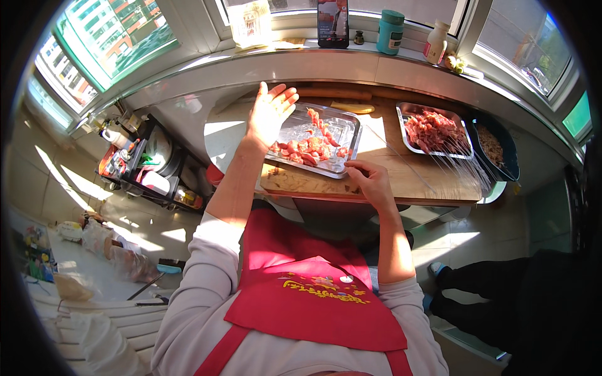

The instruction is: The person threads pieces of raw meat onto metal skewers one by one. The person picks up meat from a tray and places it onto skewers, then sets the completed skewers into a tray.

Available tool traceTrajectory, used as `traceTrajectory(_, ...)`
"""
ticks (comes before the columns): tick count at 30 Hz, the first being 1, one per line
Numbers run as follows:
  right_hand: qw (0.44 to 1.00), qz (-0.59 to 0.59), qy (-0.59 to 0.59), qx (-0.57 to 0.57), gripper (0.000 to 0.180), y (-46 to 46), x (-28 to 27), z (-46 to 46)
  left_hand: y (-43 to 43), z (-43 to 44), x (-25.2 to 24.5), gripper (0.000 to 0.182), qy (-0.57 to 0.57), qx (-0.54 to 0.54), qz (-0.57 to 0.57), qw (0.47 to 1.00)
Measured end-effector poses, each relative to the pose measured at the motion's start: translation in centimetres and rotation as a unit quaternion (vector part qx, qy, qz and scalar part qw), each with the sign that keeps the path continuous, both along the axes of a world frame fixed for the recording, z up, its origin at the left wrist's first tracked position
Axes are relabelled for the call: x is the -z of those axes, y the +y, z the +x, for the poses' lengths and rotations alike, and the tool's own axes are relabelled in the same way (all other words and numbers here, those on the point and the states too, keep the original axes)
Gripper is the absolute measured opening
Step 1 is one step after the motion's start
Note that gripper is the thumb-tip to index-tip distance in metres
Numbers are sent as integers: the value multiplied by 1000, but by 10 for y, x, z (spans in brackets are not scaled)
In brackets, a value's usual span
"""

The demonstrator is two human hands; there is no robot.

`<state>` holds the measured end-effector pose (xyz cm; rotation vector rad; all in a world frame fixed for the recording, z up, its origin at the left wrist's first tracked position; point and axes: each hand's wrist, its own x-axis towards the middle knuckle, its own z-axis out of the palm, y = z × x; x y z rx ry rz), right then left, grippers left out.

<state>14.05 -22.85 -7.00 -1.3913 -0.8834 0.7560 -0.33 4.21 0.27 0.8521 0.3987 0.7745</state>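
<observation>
My left hand (270, 117) is raised over the left side of a metal tray (356, 141), palm up with its fingers spread, holding nothing. Chunks of raw meat (308, 150) lie in that tray. A row of meat pieces (322, 127) slants across it towards my right hand (369, 181), whose thumb and forefinger pinch the near end of what appears to be a thin skewer at the tray's near right corner. A second metal tray (403, 141), heaped with raw meat (435, 129), sits farther right. Many thin skewers (458, 162) fan out over its near edge.
Beneath the trays is a wooden board (310, 185). A dark basin (510, 164) stands at right; a rolling pin (329, 93) lies behind. On the windowsill stand a phone (333, 23), a teal jar (390, 33) and a white bottle (436, 42). Another person's legs (484, 286) are at lower right.
</observation>
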Motion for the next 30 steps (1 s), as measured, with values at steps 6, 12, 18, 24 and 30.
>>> traceTrajectory(6, 1000, -6, -6, 9, 22, 1, -1, 0, 16, -69, 10, 30, 383, 10, 500, 776)
traceTrajectory(12, 1000, -13, -11, 6, 22, 2, 2, 1, 8, -74, 34, 28, 435, 78, 711, 547)
traceTrajectory(18, 1000, -4, -11, 17, 21, 1, 0, -2, 22, -57, 29, 14, 439, 85, 629, 636)
traceTrajectory(24, 1000, 6, -4, 13, 20, 2, 0, -1, 24, -51, 5, 12, 295, 116, 383, 867)
traceTrajectory(30, 1000, 8, -4, 18, 21, 1, -1, -3, 18, -42, 8, 20, 301, 106, 322, 892)
